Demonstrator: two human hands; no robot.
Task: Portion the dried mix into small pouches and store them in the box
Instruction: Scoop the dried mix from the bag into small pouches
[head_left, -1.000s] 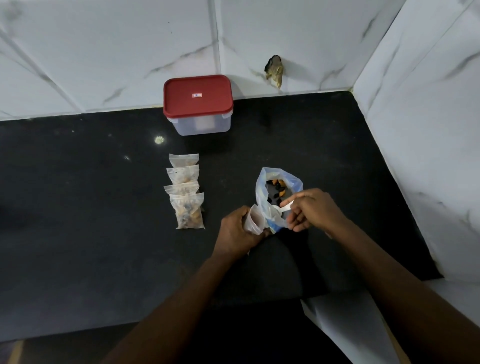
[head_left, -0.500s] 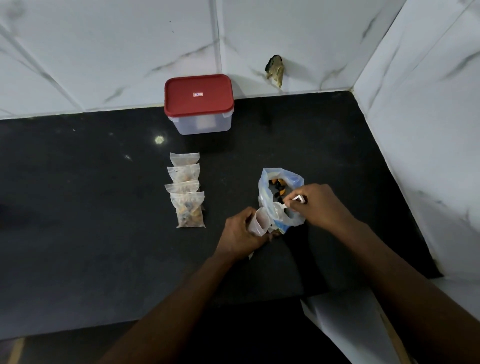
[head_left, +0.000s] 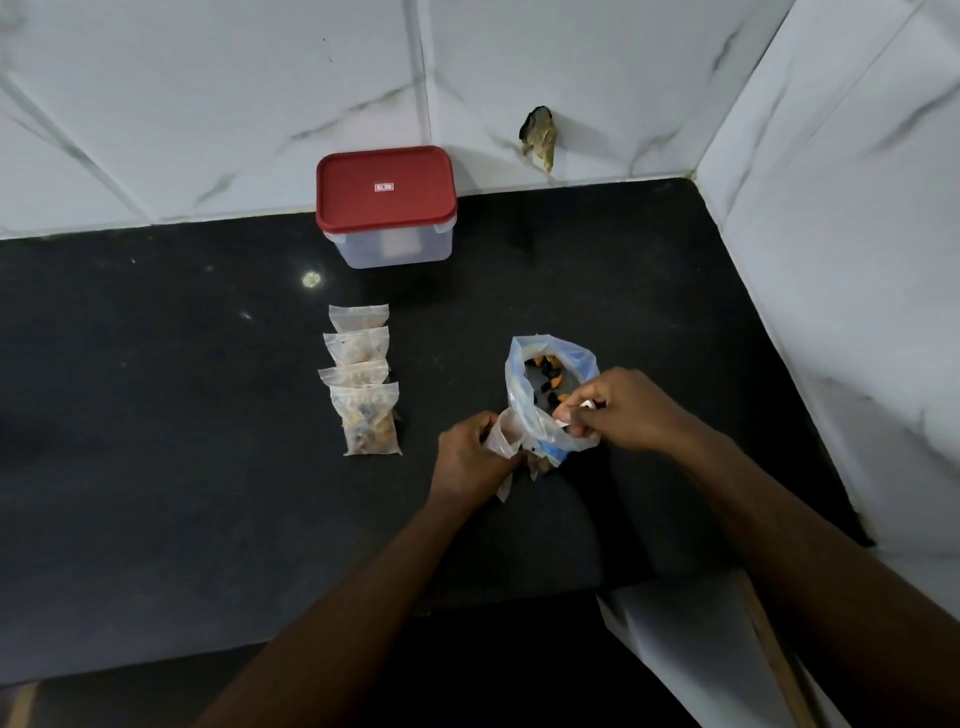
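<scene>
The right hand (head_left: 623, 410) is pinching a white scoop (head_left: 586, 406) at the near rim of the bag (head_left: 543, 431), fingers curled round it. The left hand (head_left: 467, 457) is gripping an open pouch (head_left: 500, 440), its mouth tilting up. That pouch is sitting just left of the scoop, touching the bag; the mix (head_left: 545, 371) is lying just beyond the right fingertips. Filled pouches (head_left: 363, 384) are lying well left of both grips, the lidded box (head_left: 387, 208) far beyond them.

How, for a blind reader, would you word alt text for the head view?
The left hand holds a pouch beside the bag of mix; the right hand pinches a scoop at its mouth. Four pouches lie in a row leftward; the box stands shut behind.
</scene>
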